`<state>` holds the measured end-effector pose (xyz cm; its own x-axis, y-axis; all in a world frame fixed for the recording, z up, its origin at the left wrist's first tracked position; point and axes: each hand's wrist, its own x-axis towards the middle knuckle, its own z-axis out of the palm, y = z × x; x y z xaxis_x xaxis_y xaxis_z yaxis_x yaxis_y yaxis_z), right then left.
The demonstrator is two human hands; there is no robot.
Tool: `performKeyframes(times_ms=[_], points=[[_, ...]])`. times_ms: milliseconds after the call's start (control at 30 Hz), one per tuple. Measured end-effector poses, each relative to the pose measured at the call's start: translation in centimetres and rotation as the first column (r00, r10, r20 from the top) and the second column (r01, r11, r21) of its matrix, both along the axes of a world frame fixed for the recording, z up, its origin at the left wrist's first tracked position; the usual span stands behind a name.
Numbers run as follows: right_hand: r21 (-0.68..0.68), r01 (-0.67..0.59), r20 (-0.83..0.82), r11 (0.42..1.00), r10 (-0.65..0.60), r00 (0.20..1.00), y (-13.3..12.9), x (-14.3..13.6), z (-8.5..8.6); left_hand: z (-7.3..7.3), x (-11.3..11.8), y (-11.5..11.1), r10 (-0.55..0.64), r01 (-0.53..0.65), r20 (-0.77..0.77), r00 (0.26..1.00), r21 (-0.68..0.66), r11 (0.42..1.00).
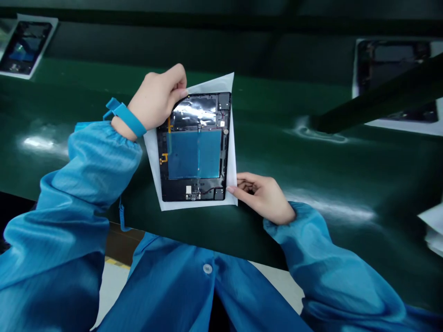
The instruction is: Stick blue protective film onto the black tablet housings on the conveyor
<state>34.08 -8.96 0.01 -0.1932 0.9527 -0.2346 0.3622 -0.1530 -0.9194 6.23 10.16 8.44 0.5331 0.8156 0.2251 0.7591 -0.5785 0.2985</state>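
An opened tablet [195,154] shows its inside, with a blue-covered rectangle in the middle, orange flex cables on its left and a small board near its lower edge. Beneath it is a white sheet [212,85] that sticks out on all sides. At the upper left corner, my left hand [155,97] is closed, its thumb and fingers pinching the tablet's edge and perhaps the sheet. A blue strap circles that wrist. My right hand [261,193] pinches the white sheet beside the tablet's lower right corner, fingers curled under the sheet's edge.
Another opened tablet [26,48] lies on white paper at the far left of the green bench [277,152]. One more tablet [396,69] is at the right, partly behind a dark slanted bar [377,99]. White paper [434,226] shows at the right edge.
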Motion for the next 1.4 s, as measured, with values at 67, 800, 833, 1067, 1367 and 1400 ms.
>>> performKeyframes(times_ms=[67,800,833,1067,1367,1400], points=[[-0.011,0.008,-0.008,1.0,-0.008,1.0,0.1,-0.5,-0.2,0.2,-0.4,0.3,0.017,-0.017,-0.013,1.0,-0.025,1.0],[0.19,0.435,0.137,0.88,-0.463,0.876,24.2,-3.0,-1.5,-8.9,-3.4,-3.7,0.323,-0.298,0.332,0.886,-0.126,0.946],[0.214,0.426,0.175,0.879,-0.463,0.869,24.2,-2.4,-1.2,-9.6,-2.9,-4.3,0.301,-0.272,0.319,0.899,-0.134,0.953],[0.453,0.269,0.411,0.85,-0.467,0.783,14.6,-0.4,-2.6,-11.2,-1.8,-5.5,0.174,-0.147,0.221,0.96,-0.135,0.98],[0.398,0.198,0.802,0.896,-0.445,0.399,17.8,4.9,-1.5,-11.8,-1.7,-4.8,0.157,-0.135,0.192,0.969,-0.123,0.983],[0.362,0.235,0.842,0.902,-0.424,0.332,19.1,5.8,-1.0,-11.9,-1.7,-4.8,0.154,-0.132,0.192,0.969,-0.123,0.984]])
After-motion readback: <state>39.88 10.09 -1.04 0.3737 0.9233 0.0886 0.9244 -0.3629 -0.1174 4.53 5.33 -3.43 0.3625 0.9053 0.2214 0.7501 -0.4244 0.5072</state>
